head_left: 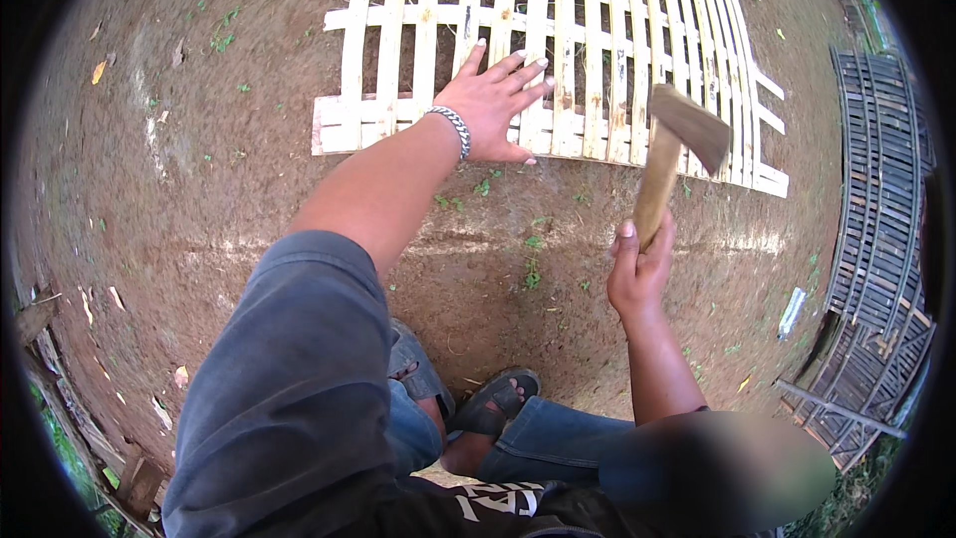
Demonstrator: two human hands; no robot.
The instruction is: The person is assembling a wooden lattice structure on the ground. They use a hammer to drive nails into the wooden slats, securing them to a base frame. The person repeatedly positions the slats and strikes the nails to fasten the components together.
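A pale slatted panel (pixel 565 40) of wood or split bamboo strips lies on the ground in front of me, with long slats crossing several rails. My left hand (pixel 488 105) reaches over its near edge, fingers spread, palm down on the slats or just above them; contact cannot be made out. A chain bracelet (pixel 453 128) circles that wrist. In my right hand (pixel 642 274) is a hatchet (pixel 689 127), gripped low on its wooden handle. Its dark metal head is raised, overlapping the panel's near right part in the view, with the wider cutting edge toward the right.
Bare brown soil (pixel 249 189) with small weeds surrounds the panel. My sandalled feet (pixel 498 399) are close below. Dark slatted racks (pixel 876 189) stand along the right, near a small whitish object (pixel 792 313). Wood pieces (pixel 139 486) lie at lower left.
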